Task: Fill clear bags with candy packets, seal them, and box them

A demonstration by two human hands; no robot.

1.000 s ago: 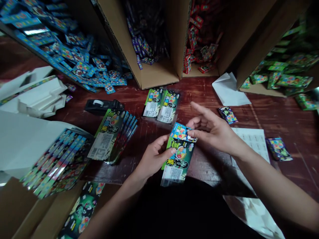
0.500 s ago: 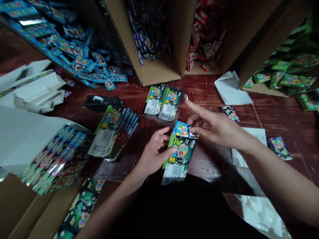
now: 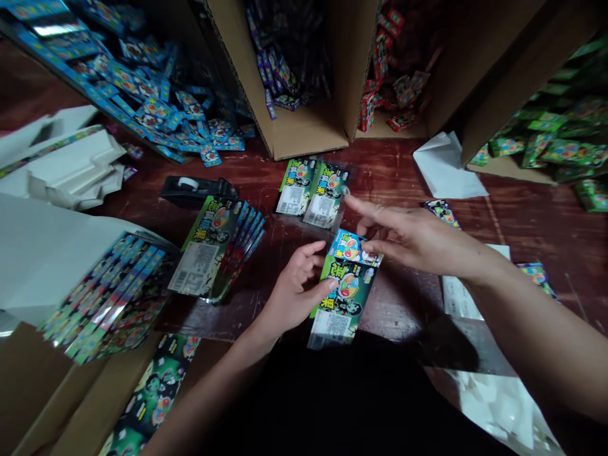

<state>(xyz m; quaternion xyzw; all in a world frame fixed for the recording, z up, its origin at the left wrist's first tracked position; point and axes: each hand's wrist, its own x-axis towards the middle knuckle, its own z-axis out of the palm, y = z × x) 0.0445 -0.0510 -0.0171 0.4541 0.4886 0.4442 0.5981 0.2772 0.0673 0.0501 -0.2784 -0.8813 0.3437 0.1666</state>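
My left hand (image 3: pixel 291 292) grips the left edge of a green printed card in a clear sleeve (image 3: pixel 341 301), thumb on its face. My right hand (image 3: pixel 409 238) pinches a small blue candy packet (image 3: pixel 352 248) at the sleeve's top end, with the index finger stretched out toward two more green sleeved cards (image 3: pixel 311 190) lying side by side just beyond.
A fanned stack of filled sleeves (image 3: pixel 216 250) and a black tape dispenser (image 3: pixel 194 189) lie to the left, with another stack (image 3: pixel 107 301) further left. Open cardboard boxes hold blue (image 3: pixel 156 114), purple (image 3: pixel 280 82), red (image 3: pixel 389 88) and green (image 3: pixel 546 133) packets. White paper (image 3: pixel 446 168) lies at right.
My right hand has slid a little left and forward with the blue packet, its index finger now reaching the two cards beyond. The left hand holds the sleeve as before.
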